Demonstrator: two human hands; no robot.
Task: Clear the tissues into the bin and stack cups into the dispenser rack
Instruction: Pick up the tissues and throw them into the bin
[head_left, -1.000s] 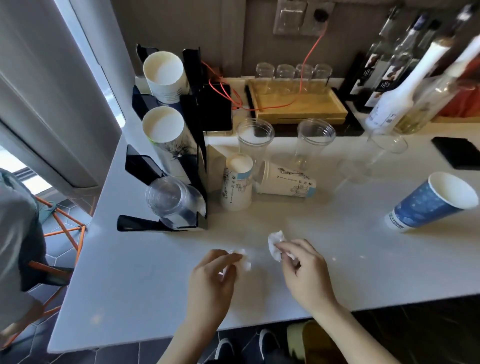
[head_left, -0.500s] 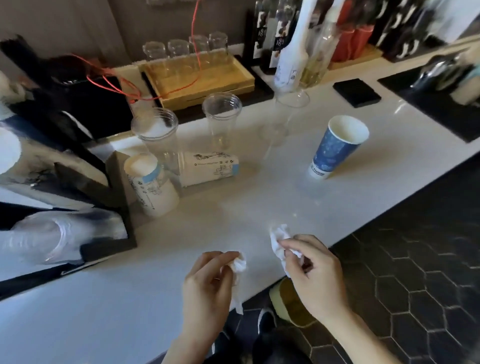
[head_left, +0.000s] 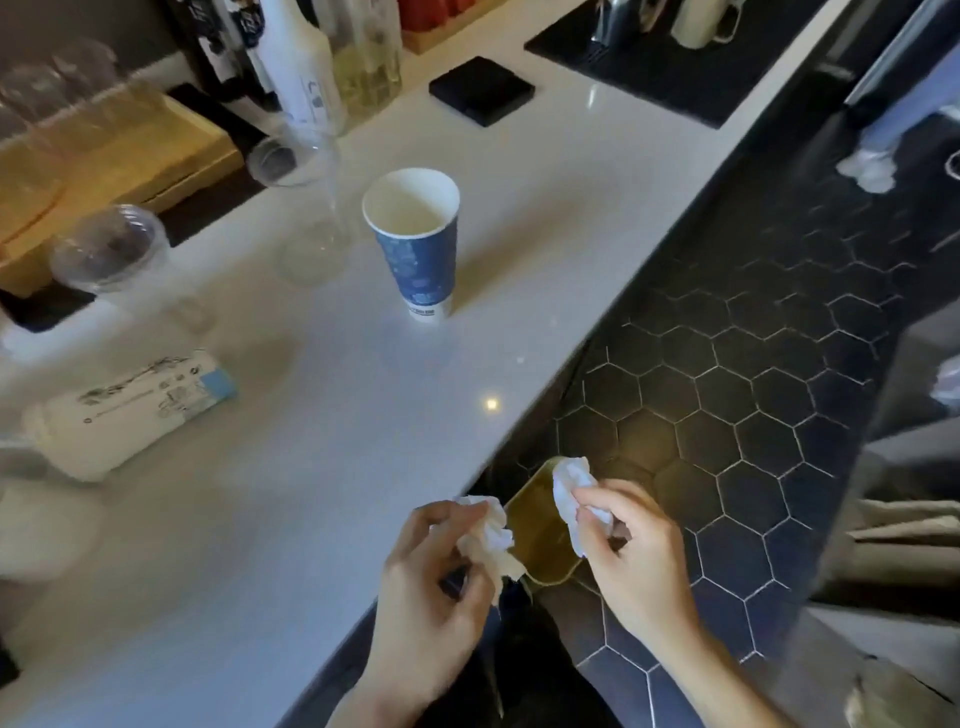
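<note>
Both hands are pinching crumpled tissues past the tabletop's front edge: right hand (head_left: 631, 551) with its tissue (head_left: 571, 491) over the bin (head_left: 540, 545), left hand (head_left: 431, 587) with its tissue (head_left: 488, 530) beside its rim.

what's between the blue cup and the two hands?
Head view: only bare white counter lies between the blue cup and the left hand and right hand, each pinching a tissue.

Bin (head_left: 540, 540) on floor (head_left: 727, 415), below counter (head_left: 260, 519) edge

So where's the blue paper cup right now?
The blue paper cup stands upright mid-counter, in the upper middle of the head view, just right of a clear plastic cup.
</note>
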